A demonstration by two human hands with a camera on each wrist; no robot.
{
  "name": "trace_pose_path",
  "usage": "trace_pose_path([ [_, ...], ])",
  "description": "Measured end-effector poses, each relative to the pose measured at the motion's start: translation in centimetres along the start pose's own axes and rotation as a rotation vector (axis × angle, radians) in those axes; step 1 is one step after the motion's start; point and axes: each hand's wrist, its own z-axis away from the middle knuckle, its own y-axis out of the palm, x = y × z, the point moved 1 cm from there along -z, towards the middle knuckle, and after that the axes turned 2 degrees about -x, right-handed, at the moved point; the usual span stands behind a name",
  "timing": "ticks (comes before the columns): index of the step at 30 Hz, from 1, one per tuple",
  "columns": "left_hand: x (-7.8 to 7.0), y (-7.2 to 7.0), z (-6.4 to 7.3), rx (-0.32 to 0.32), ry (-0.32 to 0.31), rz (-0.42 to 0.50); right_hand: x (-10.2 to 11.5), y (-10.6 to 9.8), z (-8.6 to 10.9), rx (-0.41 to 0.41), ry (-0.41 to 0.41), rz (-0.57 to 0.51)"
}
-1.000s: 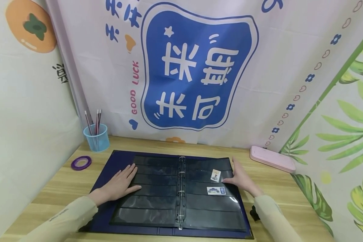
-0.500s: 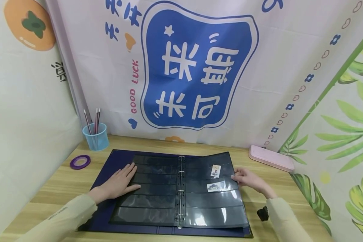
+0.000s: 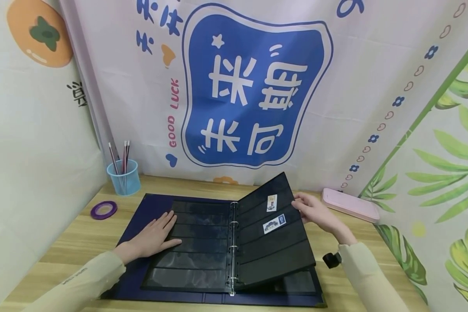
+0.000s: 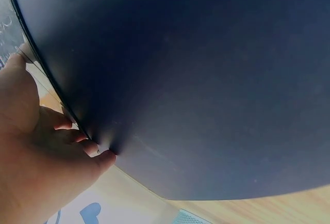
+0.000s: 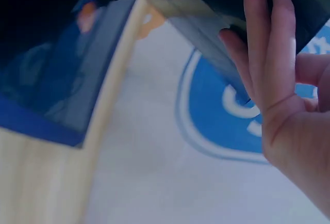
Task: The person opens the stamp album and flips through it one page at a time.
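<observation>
A dark blue ring binder, a stamp album [image 3: 136, 264], lies spread on the wooden table. Its black pocket pages hang on metal rings [image 3: 233, 247]. My left hand [image 3: 154, 234] rests flat, fingers straight, on the left page [image 3: 191, 260] and cover. In the left wrist view, the blue cover [image 4: 206, 95] fills most of the picture beside that hand. My right hand [image 3: 316, 212] pinches the outer edge of the right page [image 3: 273, 255], which is raised at a slant. Two small stamps [image 3: 271, 203] sit in its pockets. Beneath it another black page partly shows.
At the back left stands a blue mesh cup [image 3: 124, 177] with several pencils. A purple roll of tape [image 3: 103, 210] lies in front of it. A pink case [image 3: 351, 205] is at the back right against the printed cloth wall [image 3: 374, 108].
My right hand has gone from lying at the page's edge to pinching it and lifting it up, so the page now tilts off the one below. The left hand has stayed in place.
</observation>
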Motion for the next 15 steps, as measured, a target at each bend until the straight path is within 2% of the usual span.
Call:
trace_pose_path([
  [7,0.1,0.2,0.0,-0.015,0.004,-0.001,3.7,0.4,-0.7,-0.042,-0.023,0.070],
  [11,0.3,0.5,0.0,-0.037,0.017,0.004,4.8,0.7,-1.4,-0.012,-0.031,0.032],
  [15,0.3,0.6,0.0,-0.033,0.016,0.006,5.4,1.4,-2.0,0.001,-0.050,-0.013],
])
